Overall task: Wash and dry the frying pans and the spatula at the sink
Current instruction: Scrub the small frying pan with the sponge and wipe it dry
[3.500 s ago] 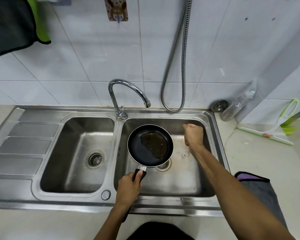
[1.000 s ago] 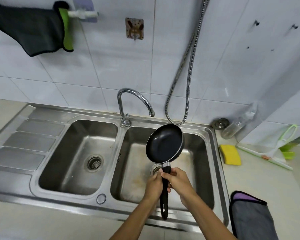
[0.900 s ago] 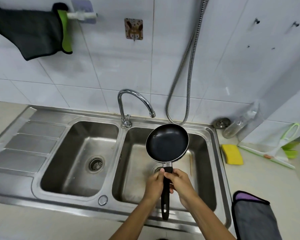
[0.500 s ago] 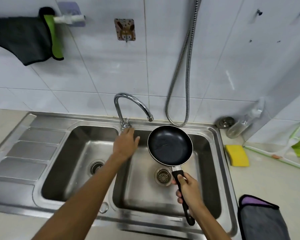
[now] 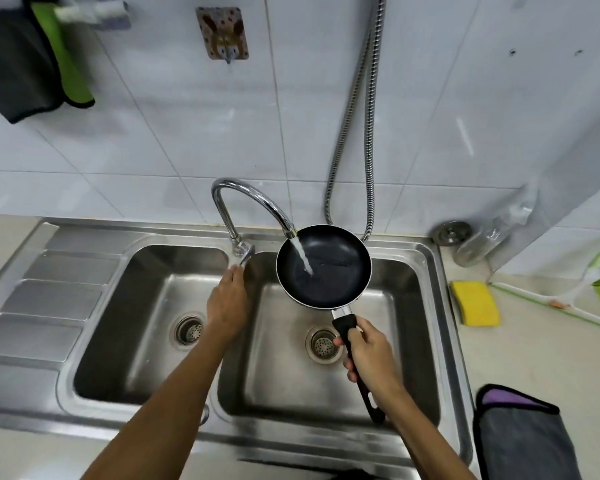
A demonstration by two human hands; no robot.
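A small black frying pan point(image 5: 336, 282) hangs over the right basin point(image 5: 409, 341) of the steel sink, tilted a little toward me. My right hand point(image 5: 371, 355) grips its black handle. Water runs from the chrome faucet point(image 5: 250, 199) spout onto the pan's inside. My left hand point(image 5: 227, 303) reaches over the divider between the basins, and its fingertips touch the faucet lever point(image 5: 246, 255). No spatula shows in this view.
A yellow sponge point(image 5: 475, 303) lies on the counter right of the sink, with a grey cloth point(image 5: 520, 441) nearer me and a green squeegee point(image 5: 568, 303) beyond. A drain plug point(image 5: 452, 232) and clear bottle point(image 5: 478, 244) sit at the back right. A dark towel point(image 5: 11, 64) hangs upper left.
The pan passed from my left hand to my right. My left hand went to the faucet lever, and water now runs into the pan held under the spout.
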